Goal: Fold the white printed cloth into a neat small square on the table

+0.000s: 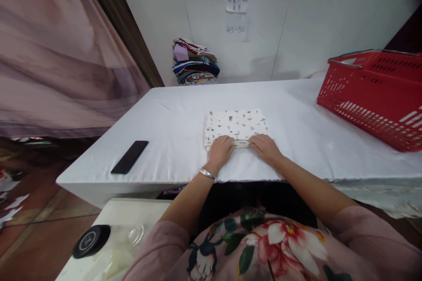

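Note:
A folded white cloth point(237, 124) with a small scattered print lies on the white-covered table point(178, 153), its layers showing along the near edge. My left hand point(220, 153), with a silver bracelet at the wrist, grips the near left corner of this cloth. At the near right corner my right hand point(266, 147) holds the same edge, fingers on top. Both thumbs point inward along the layered edge. The undersides of my fingers are hidden.
A black phone point(129, 157) lies on the table's left side. At right stands a red plastic basket point(372, 92). Several folded fabrics form a stack point(196, 63) against the wall behind. A lower white surface point(132, 204) at front left carries a round black object point(91, 241).

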Available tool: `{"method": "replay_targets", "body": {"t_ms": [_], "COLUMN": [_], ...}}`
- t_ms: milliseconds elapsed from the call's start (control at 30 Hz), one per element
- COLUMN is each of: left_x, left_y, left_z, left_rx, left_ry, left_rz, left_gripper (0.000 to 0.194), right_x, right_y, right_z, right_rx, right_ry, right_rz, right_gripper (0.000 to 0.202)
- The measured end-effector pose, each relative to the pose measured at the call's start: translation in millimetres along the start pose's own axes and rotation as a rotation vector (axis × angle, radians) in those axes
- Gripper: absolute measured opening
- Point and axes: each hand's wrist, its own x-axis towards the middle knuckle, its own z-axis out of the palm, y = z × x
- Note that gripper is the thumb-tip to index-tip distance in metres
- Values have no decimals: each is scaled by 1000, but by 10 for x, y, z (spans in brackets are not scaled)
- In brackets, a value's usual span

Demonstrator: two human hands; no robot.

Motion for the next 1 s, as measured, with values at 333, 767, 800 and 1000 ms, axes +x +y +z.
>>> {"method": "replay_targets", "body": {"t_ms": [333, 767, 800, 1000], "left_x": [72, 85, 88, 86], "left_y": [-4, 10, 9, 22], "left_z": [-1, -38, -40, -33], "left_rx": [95, 166, 174, 207], "left_ry": [33, 3, 2, -48], "left_rz": [-14, 71, 74, 94], "left_gripper": [17, 11, 11, 11], "right_x": [64, 85, 90, 76], "right_y": [-42, 2, 7, 25], "right_z": [-28, 5, 6, 32], "right_rx": [-48, -54, -55, -57], "right_ry": [25, -6, -11, -62], "right_rz": [26, 14, 10, 0], "right_gripper": [26, 25, 25, 23]}}
